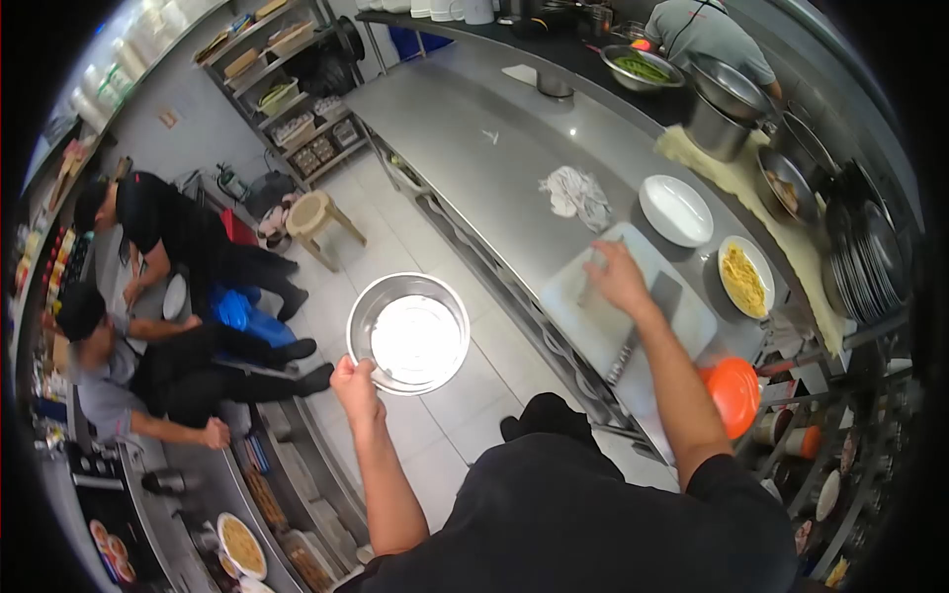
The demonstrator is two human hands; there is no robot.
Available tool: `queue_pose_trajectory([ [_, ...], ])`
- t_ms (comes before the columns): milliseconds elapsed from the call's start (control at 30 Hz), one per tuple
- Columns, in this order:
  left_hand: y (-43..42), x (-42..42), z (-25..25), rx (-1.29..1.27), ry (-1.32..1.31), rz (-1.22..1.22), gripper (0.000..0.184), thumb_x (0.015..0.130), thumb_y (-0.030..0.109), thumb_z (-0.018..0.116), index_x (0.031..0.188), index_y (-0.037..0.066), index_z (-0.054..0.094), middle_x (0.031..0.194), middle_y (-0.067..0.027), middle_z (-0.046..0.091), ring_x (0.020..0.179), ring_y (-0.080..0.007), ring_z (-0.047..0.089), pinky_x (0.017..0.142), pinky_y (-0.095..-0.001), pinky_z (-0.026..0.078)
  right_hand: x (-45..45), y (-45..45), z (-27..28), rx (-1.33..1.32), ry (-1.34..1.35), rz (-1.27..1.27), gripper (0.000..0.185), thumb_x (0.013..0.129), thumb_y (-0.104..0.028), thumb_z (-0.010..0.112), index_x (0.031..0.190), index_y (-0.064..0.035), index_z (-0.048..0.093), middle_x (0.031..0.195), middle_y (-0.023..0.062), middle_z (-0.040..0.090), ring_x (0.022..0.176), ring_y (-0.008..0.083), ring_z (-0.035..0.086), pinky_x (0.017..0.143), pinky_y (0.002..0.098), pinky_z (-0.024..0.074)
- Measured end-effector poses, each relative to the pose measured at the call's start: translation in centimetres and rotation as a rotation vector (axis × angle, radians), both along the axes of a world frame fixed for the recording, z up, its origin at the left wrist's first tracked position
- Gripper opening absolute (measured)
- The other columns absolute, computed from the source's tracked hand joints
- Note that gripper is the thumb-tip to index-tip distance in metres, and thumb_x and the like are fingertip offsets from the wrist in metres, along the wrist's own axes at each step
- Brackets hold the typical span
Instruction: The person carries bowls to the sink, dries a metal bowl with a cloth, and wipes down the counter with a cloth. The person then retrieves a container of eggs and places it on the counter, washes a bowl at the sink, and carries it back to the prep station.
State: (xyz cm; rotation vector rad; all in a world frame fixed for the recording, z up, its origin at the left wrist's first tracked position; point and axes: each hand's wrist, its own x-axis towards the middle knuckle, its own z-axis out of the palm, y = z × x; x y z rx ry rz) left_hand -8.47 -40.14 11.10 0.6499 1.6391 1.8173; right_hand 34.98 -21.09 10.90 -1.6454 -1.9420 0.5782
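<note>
My left hand (357, 391) grips the rim of a round steel bowl (453, 287), out over the floor. Light glares off the bowl's flat bottom. On the steel counter, my right hand (615, 275) is over a white cutting board (570, 296), fingers apart; whether they touch the board is not plain. A large knife (664, 301) lies across the board beside my right forearm, its dark handle toward me. Beyond the board stands a white oval dish (676, 211). Near it is another oval dish (728, 295) with yellow shredded food (742, 280).
A crumpled white cloth (576, 196) lies on the steel counter (445, 99). An orange bowl (732, 395) sits by my right elbow. Stacked dark plates (865, 262) stand at right. Two co-workers (168, 237) are at the left counter, another person (707, 40) at the back. A stool (314, 219) stands on the floor.
</note>
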Motion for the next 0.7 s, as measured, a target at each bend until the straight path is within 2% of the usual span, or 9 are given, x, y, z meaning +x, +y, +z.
queue_pose_trajectory([
  [67,5.6,-1.4,1.0,-0.003,-0.001,-0.095,0.012,0.076,-0.008,0.056,0.074,0.004,0.057,0.074,-0.0009,0.062,0.064,-0.007,0.052,0.062,-0.0239,0.042,0.0,7.5,-0.7,0.056,-0.103,-0.019,0.057,0.088,-0.031,0.07,0.139,-0.0097,0.054,0.136,0.0207,0.055,0.123,0.0383,0.055,0.103,0.0428,0.046],
  [133,11.7,-2.5,1.3,0.01,0.009,-0.142,0.016,0.076,-0.008,0.056,0.069,0.006,0.051,0.069,0.0032,0.054,0.061,-0.0047,0.044,0.057,-0.0232,0.036,-0.3,15.2,-3.5,0.077,-0.228,-0.036,0.063,0.089,-0.037,0.069,0.144,-0.0126,0.051,0.143,0.0205,0.052,0.13,0.0415,0.051,0.107,0.045,0.0443],
  [233,20.1,-4.0,1.7,0.009,0.048,-0.167,0.021,0.076,-0.008,0.056,0.066,0.009,0.046,0.065,0.0061,0.048,0.058,-0.0035,0.037,0.053,-0.0233,0.03,-3.5,22.3,-3.4,-0.155,-0.43,-0.162,0.07,0.088,-0.046,0.068,0.147,-0.0146,0.049,0.158,0.0206,0.035,0.143,0.0441,0.036,0.111,0.0444,0.0413],
  [333,27.7,-7.1,1.1,-0.046,0.068,-0.137,0.019,0.076,-0.008,0.056,0.068,0.008,0.049,0.067,0.0049,0.051,0.059,-0.0045,0.04,0.055,-0.0234,0.032,-5.3,28.3,-9.3,-0.194,-0.566,-0.202,0.071,0.09,-0.051,0.064,0.149,-0.0168,0.047,0.155,0.0205,0.038,0.137,0.0496,0.038,0.109,0.0483,0.0425],
  [433,34.6,-10.5,1.2,-0.102,-0.07,-0.091,0.018,0.077,-0.009,0.057,0.07,0.007,0.051,0.07,0.0032,0.054,0.061,-0.0055,0.044,0.057,-0.0234,0.035,-6.5,33.6,-13.1,-0.011,-0.539,-0.262,0.068,0.09,-0.049,0.065,0.148,-0.0179,0.048,0.139,0.0195,0.053,0.124,0.0459,0.05,0.1,0.0478,0.0487],
  [467,36.7,-13.3,-0.5,-0.105,-0.055,-0.136,0.018,0.078,-0.008,0.057,0.071,0.008,0.052,0.071,0.0018,0.056,0.062,-0.0063,0.046,0.059,-0.0233,0.037,-6.9,34.5,-13.2,0.074,-0.545,-0.27,0.06,0.092,-0.046,0.065,0.142,-0.0161,0.053,0.132,0.0193,0.055,0.113,0.0429,0.055,0.094,0.0479,0.0517],
  [567,45.3,-18.6,-3.4,-0.119,-0.014,-0.175,0.018,0.08,-0.007,0.057,0.072,0.008,0.053,0.07,0.0024,0.055,0.062,-0.006,0.046,0.06,-0.0229,0.036,-7.7,36.3,-13.2,-0.001,-0.498,-0.442,0.05,0.095,-0.043,0.061,0.136,-0.0133,0.056,0.13,0.0192,0.056,0.113,0.0438,0.056,0.093,0.0493,0.0512],
  [667,56.3,-22.1,-4.9,-0.122,-0.006,-0.167,0.017,0.082,-0.002,0.059,0.072,0.01,0.053,0.068,0.0042,0.052,0.059,-0.0055,0.045,0.055,-0.023,0.035,-5.8,40.1,-17.6,0.29,-0.588,-0.764,0.048,0.096,-0.043,0.059,0.133,-0.0123,0.057,0.127,0.0197,0.058,0.109,0.0435,0.06,0.09,0.0499,0.0524],
  [700,60.6,-22.9,-5.4,-0.11,-0.021,-0.168,0.017,0.083,0.0,0.06,0.072,0.011,0.053,0.067,0.0049,0.05,0.056,-0.0053,0.044,0.051,-0.0232,0.034,-5.3,42.4,-17.6,0.193,-0.572,-0.89,0.048,0.097,-0.043,0.058,0.133,-0.012,0.056,0.127,0.0197,0.058,0.109,0.0434,0.06,0.09,0.0499,0.0529],
])
